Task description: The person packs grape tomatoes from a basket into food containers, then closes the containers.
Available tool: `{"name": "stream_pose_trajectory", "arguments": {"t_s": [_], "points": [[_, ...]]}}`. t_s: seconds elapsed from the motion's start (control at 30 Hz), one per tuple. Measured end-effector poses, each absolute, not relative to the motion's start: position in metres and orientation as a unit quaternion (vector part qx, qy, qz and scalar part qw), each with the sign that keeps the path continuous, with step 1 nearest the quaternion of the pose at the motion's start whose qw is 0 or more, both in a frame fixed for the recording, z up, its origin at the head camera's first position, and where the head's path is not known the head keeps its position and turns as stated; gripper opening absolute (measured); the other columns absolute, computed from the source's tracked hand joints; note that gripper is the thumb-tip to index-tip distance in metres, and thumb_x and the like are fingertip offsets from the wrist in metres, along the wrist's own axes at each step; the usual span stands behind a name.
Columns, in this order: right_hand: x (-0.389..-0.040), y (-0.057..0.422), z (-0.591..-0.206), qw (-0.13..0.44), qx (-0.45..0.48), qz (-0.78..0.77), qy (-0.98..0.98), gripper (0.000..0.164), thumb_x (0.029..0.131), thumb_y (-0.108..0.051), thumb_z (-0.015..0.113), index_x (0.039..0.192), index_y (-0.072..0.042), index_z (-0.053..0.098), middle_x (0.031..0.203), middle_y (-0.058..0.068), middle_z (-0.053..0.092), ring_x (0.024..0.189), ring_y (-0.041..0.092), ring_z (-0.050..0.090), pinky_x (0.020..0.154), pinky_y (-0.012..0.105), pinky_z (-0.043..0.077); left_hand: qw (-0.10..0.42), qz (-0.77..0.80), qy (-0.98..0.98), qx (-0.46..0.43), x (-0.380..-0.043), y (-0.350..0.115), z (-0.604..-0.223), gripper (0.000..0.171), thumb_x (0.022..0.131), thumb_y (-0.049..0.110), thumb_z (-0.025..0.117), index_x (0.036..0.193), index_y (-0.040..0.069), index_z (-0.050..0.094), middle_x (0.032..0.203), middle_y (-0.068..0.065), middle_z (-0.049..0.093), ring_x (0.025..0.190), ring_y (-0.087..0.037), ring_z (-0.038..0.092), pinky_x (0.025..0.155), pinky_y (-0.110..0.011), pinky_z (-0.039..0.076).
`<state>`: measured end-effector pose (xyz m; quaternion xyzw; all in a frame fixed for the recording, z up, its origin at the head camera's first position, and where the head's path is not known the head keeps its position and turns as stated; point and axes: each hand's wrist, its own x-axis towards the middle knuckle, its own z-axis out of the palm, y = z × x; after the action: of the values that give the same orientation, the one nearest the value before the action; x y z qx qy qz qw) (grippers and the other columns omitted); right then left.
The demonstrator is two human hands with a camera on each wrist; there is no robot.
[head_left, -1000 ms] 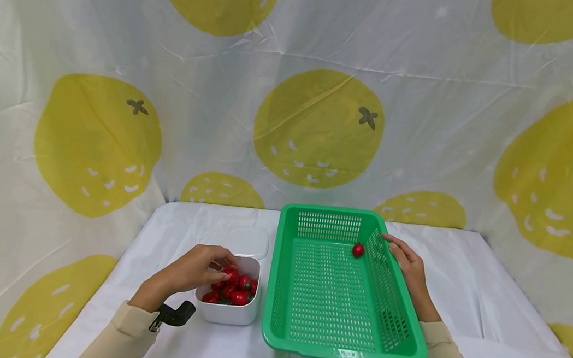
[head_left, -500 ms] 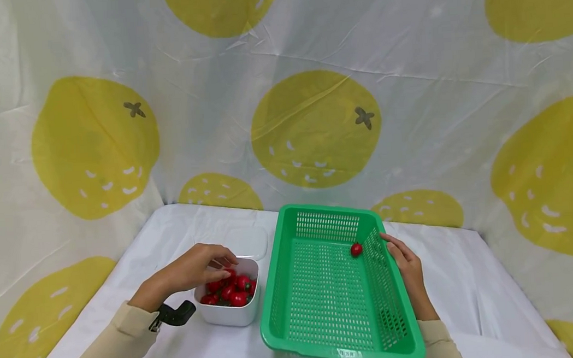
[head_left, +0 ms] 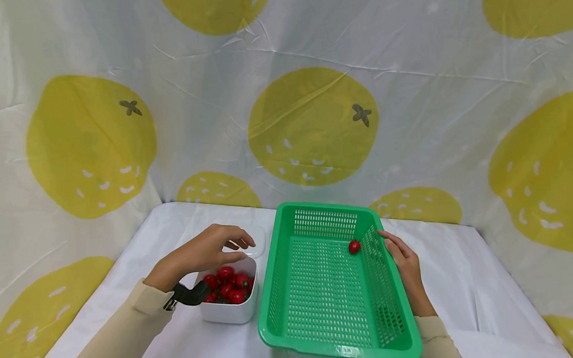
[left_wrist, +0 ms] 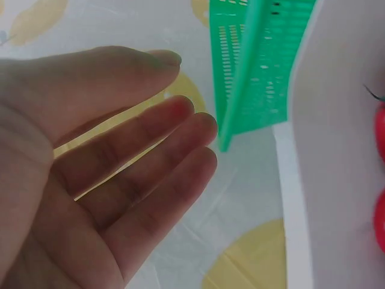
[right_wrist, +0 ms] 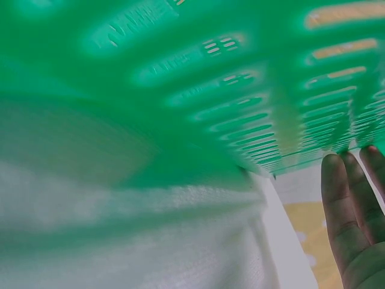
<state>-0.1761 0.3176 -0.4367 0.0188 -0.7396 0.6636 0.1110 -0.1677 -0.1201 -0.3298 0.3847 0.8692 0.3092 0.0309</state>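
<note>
My left hand (head_left: 207,253) is raised over the far side of a white square container (head_left: 229,312), holding nothing. Its fingers are spread and loosely bent, with a gap between thumb and fingertips, as the left wrist view shows. Several small red tomatoes (head_left: 225,273) with green stems lie in that container. My right hand (head_left: 406,265) touches the outside of the right wall of a green perforated basket (head_left: 273,289) near its rim; in the right wrist view its fingers (right_wrist: 346,211) look fairly straight against the slots. One red tomato (head_left: 354,246) lies inside the basket, by its right wall.
A pale, translucent lid (head_left: 257,241) lies behind the container, partly hidden by my left hand. White cloth covers the table (head_left: 450,278). A curtain (head_left: 203,113) printed with big yellow fruits hangs behind and at both sides. The basket stands close beside the container.
My left hand has lifted from the tomatoes and moved up and a little right, away from the container's contents. The right hand stays at the basket wall. The view has shifted slightly.
</note>
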Motion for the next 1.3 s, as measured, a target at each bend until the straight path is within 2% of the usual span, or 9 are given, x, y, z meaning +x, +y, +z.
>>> {"name": "stream_pose_trajectory", "arguments": {"t_s": [0.3, 0.5, 0.63, 0.87, 1.2, 1.3], "points": [[-0.176, 0.319, -0.442, 0.111, 0.03, 0.671, -0.732, 0.041, 0.102, -0.029, 0.049, 0.136, -0.007, 0.055, 0.133, -0.005, 0.056, 0.103, 0.008, 0.061, 0.075, 0.021, 0.052, 0.049, 0.315, 0.849, 0.422, -0.186, -0.086, -0.307, 0.021, 0.092, 0.01, 0.065, 0.113, 0.008, 0.066, 0.11, -0.002, 0.067, 0.099, -0.02, 0.067, 0.087, -0.034, 0.054], [-0.175, 0.318, -0.441, 0.105, 0.03, 0.674, -0.731, 0.042, 0.102, -0.03, 0.048, 0.137, -0.008, 0.054, 0.131, -0.007, 0.056, 0.104, 0.008, 0.06, 0.076, 0.021, 0.052, 0.065, 0.308, 0.848, 0.426, -0.203, -0.062, -0.297, 0.023, 0.094, 0.013, 0.064, 0.116, 0.011, 0.065, 0.115, -0.001, 0.065, 0.102, -0.018, 0.065, 0.089, -0.027, 0.051], [-0.173, 0.317, -0.437, 0.106, 0.034, 0.669, -0.735, 0.042, 0.102, -0.03, 0.047, 0.137, -0.007, 0.053, 0.134, -0.003, 0.054, 0.105, 0.009, 0.06, 0.077, 0.021, 0.052, 0.066, 0.309, 0.843, 0.436, -0.216, -0.043, -0.293, 0.024, 0.094, 0.013, 0.064, 0.117, 0.011, 0.065, 0.117, -0.001, 0.065, 0.103, -0.015, 0.064, 0.087, -0.024, 0.051], [-0.173, 0.316, -0.437, 0.112, 0.025, 0.669, -0.735, 0.042, 0.102, -0.03, 0.049, 0.136, -0.007, 0.055, 0.138, 0.003, 0.053, 0.108, 0.007, 0.058, 0.079, 0.019, 0.051, 0.064, 0.308, 0.835, 0.451, -0.238, -0.009, -0.299, 0.021, 0.093, 0.012, 0.064, 0.114, 0.012, 0.067, 0.115, -0.001, 0.066, 0.102, -0.013, 0.065, 0.086, -0.02, 0.05], [-0.174, 0.315, -0.439, 0.116, 0.02, 0.665, -0.737, 0.04, 0.101, -0.03, 0.049, 0.135, -0.009, 0.057, 0.14, 0.006, 0.052, 0.11, 0.005, 0.056, 0.081, 0.019, 0.05, 0.07, 0.331, 0.832, 0.44, -0.258, 0.031, -0.314, 0.021, 0.093, 0.015, 0.065, 0.114, 0.012, 0.066, 0.115, -0.001, 0.065, 0.104, -0.014, 0.064, 0.087, -0.018, 0.049], [-0.174, 0.315, -0.436, 0.12, 0.027, 0.667, -0.735, 0.04, 0.102, -0.03, 0.049, 0.135, -0.008, 0.056, 0.138, 0.005, 0.053, 0.109, 0.008, 0.058, 0.08, 0.021, 0.051, 0.07, 0.342, 0.832, 0.431, -0.263, 0.041, -0.317, 0.022, 0.093, 0.015, 0.065, 0.115, 0.012, 0.066, 0.116, -0.003, 0.065, 0.105, -0.015, 0.063, 0.087, -0.018, 0.048]]}}
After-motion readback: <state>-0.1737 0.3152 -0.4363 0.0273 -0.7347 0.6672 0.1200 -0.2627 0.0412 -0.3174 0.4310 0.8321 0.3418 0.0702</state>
